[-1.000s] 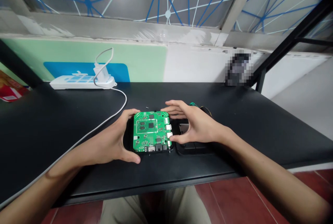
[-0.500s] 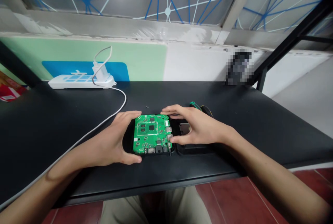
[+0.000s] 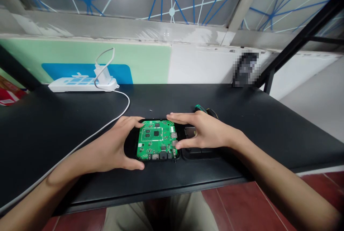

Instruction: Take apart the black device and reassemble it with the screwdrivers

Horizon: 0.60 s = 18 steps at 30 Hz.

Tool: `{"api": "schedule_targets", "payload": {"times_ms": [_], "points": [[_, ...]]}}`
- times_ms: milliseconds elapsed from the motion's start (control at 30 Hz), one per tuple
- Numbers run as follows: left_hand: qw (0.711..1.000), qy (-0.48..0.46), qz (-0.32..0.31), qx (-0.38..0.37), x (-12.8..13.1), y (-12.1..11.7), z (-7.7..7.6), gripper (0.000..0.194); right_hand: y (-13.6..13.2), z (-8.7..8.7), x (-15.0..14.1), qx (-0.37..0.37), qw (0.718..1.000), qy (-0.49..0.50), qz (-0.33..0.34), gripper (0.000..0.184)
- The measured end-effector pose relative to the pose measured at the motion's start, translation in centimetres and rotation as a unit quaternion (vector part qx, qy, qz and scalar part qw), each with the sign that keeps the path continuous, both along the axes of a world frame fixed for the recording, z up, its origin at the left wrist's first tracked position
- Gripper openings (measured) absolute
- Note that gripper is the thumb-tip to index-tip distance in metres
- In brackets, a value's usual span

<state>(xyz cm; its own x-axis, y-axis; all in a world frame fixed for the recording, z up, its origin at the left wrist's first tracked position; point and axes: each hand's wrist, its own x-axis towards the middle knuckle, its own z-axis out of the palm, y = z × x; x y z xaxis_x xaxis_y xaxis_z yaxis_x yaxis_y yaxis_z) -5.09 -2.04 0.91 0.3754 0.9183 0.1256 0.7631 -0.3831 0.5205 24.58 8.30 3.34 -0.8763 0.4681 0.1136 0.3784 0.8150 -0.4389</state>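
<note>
A green circuit board (image 3: 150, 145) with chips and metal ports lies in a shallow black case (image 3: 154, 119), its ports facing the near and right sides. My left hand (image 3: 118, 141) grips the case's left side, fingers at the far corner and thumb at the near corner. On the right, my right hand (image 3: 199, 127) is curved around the far right corner, fingertips on the rim and thumb against the port edge. Partly under this hand lies a second black case part (image 3: 200, 154) with a metal plate (image 3: 190, 131) in it.
Behind my right hand lies a green and black-handled tool (image 3: 200, 108), partly hidden. A tiny screw-like piece (image 3: 151, 110) is beyond the case. A white cable (image 3: 94, 139) runs along the left from a power strip (image 3: 83, 85). A blurred dark object (image 3: 245, 70) leans at the back right.
The board sits lower in the case, and the far rim now shows above it. My left fingertips have drawn back slightly from the board's far corner. Both hands stay around the case.
</note>
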Motion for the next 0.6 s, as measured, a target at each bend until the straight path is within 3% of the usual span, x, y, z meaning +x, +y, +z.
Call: {"api": "schedule_targets", "payload": {"times_ms": [267,467,600], "points": [[1.0,0.005,-0.003,0.01,0.16,-0.12,0.12,0.065,-0.25,0.32,-0.07,-0.048,0.999,0.025,0.002,0.079],[1.0,0.016,0.004,0.015,0.3,-0.23,0.21,0.063,0.2,-0.39,-0.26,0.002,0.996,0.069,0.056,0.033],[1.0,0.022,-0.008,0.02,0.31,-0.14,-0.03,0.063,0.15,-0.55,-0.6,0.026,0.994,0.075,0.08,0.021]]}}
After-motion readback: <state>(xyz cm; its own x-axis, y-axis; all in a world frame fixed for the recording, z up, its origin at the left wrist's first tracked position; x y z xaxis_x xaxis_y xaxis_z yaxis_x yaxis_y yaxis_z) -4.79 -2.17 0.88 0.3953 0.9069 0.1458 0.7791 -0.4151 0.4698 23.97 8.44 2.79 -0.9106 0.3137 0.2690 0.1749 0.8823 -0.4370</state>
